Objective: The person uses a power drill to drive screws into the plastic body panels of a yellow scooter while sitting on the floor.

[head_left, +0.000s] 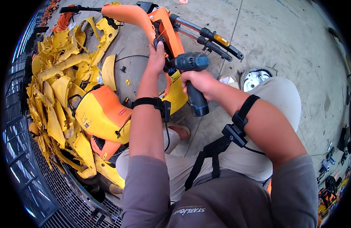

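Note:
My right hand [199,83] is wrapped round the grip of a dark blue cordless drill [192,62]. The drill's nose points left at the orange scooter front section [171,36], where its tip is hidden from me. On the near side of that section, my left hand [157,60] grips it with the thumb up on a black part. A curved orange cover [128,14] runs off to the upper left. Two black and silver fork tubes [200,32] with an amber reflector [221,40] stick out to the right. Below the drill lies a yellow panel [176,97].
A heap of broken yellow plastic panels [63,95] fills the left. Nearer me sits a yellow and orange shell [103,112] with a black handle. A round silver part [255,79] lies by my right knee. Tools and parts [331,186] lie at the far right.

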`<state>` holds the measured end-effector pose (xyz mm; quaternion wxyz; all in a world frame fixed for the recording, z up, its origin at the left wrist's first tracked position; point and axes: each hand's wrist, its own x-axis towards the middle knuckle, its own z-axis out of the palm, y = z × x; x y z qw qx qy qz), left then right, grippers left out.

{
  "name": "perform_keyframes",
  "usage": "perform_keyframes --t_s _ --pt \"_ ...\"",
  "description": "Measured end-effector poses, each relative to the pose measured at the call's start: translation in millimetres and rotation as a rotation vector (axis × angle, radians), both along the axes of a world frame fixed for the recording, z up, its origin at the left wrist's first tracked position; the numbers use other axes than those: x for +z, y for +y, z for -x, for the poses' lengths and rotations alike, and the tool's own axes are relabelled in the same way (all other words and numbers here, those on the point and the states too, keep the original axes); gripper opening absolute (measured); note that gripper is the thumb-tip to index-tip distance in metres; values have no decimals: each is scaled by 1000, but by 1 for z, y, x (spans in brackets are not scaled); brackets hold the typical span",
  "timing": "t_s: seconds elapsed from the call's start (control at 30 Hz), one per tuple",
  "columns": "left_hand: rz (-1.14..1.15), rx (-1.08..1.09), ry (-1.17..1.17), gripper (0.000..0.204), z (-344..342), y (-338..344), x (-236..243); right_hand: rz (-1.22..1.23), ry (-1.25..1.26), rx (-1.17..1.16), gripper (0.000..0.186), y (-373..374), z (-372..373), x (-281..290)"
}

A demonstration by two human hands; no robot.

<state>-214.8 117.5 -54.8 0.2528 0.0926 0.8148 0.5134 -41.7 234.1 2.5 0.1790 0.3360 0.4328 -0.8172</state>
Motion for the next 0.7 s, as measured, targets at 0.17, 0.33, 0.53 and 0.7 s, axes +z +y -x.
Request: perform_keyframes --t_s 0.17,0.33,0.53,0.7 --pt "9 25 45 71 -2 -2 -4 2 44 -19 11 -2 -2 -8" --pt "121 89 123 67 -8 3 4 30 32 -13 11 -1 3 -4" --pt "128 25 193 61 -3 -3 2 22 -11 12 10 4 16 6" --pt "33 20 165 58 3 -2 -17 25 -35 55 11 5 18 5"
